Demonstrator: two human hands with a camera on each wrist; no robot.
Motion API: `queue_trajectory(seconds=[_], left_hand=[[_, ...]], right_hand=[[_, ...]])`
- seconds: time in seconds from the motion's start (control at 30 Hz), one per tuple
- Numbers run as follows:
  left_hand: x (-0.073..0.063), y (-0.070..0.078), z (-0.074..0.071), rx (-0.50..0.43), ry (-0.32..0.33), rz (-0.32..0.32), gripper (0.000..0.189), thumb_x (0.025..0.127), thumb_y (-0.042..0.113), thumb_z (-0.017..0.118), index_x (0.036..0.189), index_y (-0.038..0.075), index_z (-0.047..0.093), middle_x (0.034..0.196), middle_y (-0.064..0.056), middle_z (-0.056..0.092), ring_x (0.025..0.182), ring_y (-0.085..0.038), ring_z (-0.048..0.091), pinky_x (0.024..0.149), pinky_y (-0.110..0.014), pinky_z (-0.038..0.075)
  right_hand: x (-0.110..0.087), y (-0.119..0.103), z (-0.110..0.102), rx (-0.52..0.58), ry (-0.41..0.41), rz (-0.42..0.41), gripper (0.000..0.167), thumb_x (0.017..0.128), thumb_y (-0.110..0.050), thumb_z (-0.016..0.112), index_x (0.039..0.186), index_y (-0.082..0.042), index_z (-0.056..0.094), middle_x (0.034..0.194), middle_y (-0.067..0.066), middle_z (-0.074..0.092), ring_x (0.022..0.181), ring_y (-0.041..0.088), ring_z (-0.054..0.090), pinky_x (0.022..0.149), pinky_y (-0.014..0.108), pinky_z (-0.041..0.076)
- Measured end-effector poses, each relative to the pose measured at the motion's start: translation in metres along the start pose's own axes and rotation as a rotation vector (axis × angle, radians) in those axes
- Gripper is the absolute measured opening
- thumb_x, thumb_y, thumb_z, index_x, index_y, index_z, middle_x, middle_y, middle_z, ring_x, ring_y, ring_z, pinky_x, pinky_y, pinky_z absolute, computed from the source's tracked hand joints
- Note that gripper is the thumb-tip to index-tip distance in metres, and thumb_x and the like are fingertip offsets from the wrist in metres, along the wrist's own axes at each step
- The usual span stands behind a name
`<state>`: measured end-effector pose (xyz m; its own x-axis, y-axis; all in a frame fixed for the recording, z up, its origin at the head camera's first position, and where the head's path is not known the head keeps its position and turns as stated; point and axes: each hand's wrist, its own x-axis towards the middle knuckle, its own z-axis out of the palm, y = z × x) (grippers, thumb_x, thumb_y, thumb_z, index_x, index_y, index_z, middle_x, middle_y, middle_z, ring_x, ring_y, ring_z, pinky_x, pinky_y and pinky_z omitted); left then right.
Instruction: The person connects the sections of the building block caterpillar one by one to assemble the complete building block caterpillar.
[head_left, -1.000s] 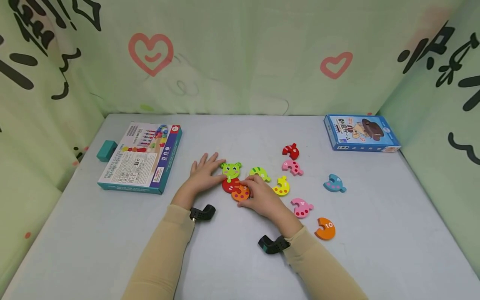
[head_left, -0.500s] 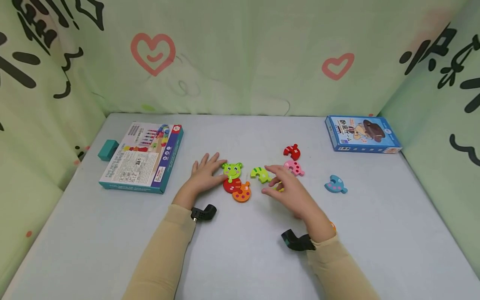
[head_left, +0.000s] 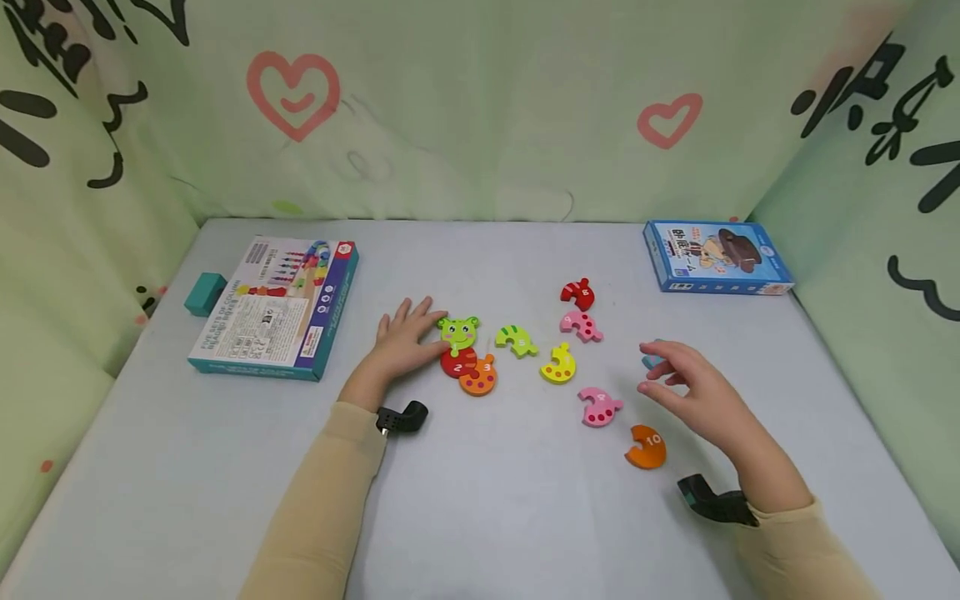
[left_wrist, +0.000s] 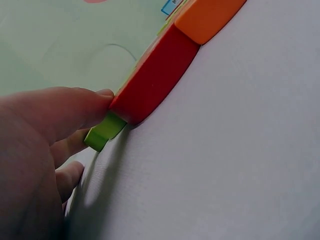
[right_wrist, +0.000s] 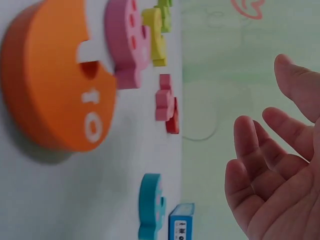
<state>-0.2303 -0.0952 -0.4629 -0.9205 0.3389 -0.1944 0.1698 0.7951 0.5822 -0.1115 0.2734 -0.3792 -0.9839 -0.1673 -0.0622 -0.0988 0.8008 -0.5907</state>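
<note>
My left hand (head_left: 401,344) rests at the left side of a green smiling head piece (head_left: 459,332), fingers spread. Its thumb (left_wrist: 75,110) touches the joined pieces where the green meets the red. Below the head, a red piece marked 2 (head_left: 456,363) connects to an orange dotted piece (head_left: 478,379). Over at the right, my right hand (head_left: 697,387) hovers with loosely bent fingers and nothing between them. It partly covers a blue piece (head_left: 650,362), which the right wrist view shows lying on the table, apart from the hand.
Loose puzzle pieces lie mid-table: green (head_left: 517,340), yellow (head_left: 558,364), red (head_left: 578,294), pink (head_left: 581,326), another pink piece (head_left: 600,407) and an orange 10 (head_left: 647,447). A large box (head_left: 273,308) and a teal block (head_left: 206,294) stand left, a blue box (head_left: 717,257) at back right.
My right hand has let go of the orange dotted piece and swung right, past the yellow piece, to above the blue one. My left hand stays by the green head.
</note>
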Motion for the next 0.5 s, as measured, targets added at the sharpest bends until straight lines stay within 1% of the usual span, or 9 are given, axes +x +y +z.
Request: queue_trajectory(seconds=[0.1, 0.23, 0.33, 0.4, 0.5], left_hand=[[0.000, 0.000, -0.001, 0.006, -0.003, -0.002, 0.059, 0.085, 0.044, 0.052, 0.139, 0.024, 0.038, 0.154, -0.002, 0.013, 0.141, -0.029, -0.005, 0.109, -0.055, -0.009], [0.001, 0.001, 0.000, 0.014, -0.010, 0.003, 0.059, 0.085, 0.044, 0.052, 0.139, 0.024, 0.038, 0.154, -0.002, 0.013, 0.141, -0.029, -0.004, 0.109, -0.055, -0.009], [0.000, 0.002, 0.001, 0.013, -0.017, 0.005, 0.059, 0.085, 0.044, 0.052, 0.139, 0.024, 0.037, 0.154, -0.002, 0.012, 0.141, -0.029, -0.005, 0.109, -0.055, -0.009], [0.000, 0.002, 0.001, 0.010, -0.014, 0.001, 0.059, 0.085, 0.044, 0.052, 0.139, 0.024, 0.038, 0.154, -0.002, 0.013, 0.141, -0.029, -0.005, 0.109, -0.055, -0.009], [-0.001, 0.002, -0.001, 0.002, -0.006, -0.010, 0.059, 0.085, 0.044, 0.052, 0.139, 0.024, 0.038, 0.154, -0.002, 0.013, 0.141, -0.029, -0.004, 0.109, -0.055, -0.009]], right_hand=[[-0.009, 0.010, 0.002, -0.020, -0.034, -0.001, 0.052, 0.085, -0.025, 0.062, 0.130, -0.004, 0.044, 0.122, 0.018, 0.050, 0.099, 0.027, 0.054, 0.079, 0.018, 0.047], [-0.018, 0.019, 0.006, -0.013, -0.019, -0.015, 0.051, 0.085, -0.022, 0.063, 0.129, -0.003, 0.045, 0.123, 0.017, 0.050, 0.096, 0.026, 0.055, 0.076, 0.008, 0.041], [-0.020, 0.021, 0.008, -0.016, -0.009, -0.018, 0.051, 0.085, -0.020, 0.063, 0.129, -0.002, 0.046, 0.123, 0.017, 0.050, 0.095, 0.025, 0.055, 0.076, 0.007, 0.041], [-0.019, 0.022, 0.010, -0.017, -0.022, -0.008, 0.051, 0.085, -0.021, 0.064, 0.129, -0.002, 0.045, 0.123, 0.017, 0.049, 0.097, 0.026, 0.055, 0.079, 0.015, 0.045], [-0.013, 0.021, 0.015, -0.011, -0.082, 0.017, 0.054, 0.084, -0.025, 0.064, 0.130, -0.004, 0.044, 0.124, 0.017, 0.049, 0.102, 0.028, 0.052, 0.084, 0.034, 0.048]])
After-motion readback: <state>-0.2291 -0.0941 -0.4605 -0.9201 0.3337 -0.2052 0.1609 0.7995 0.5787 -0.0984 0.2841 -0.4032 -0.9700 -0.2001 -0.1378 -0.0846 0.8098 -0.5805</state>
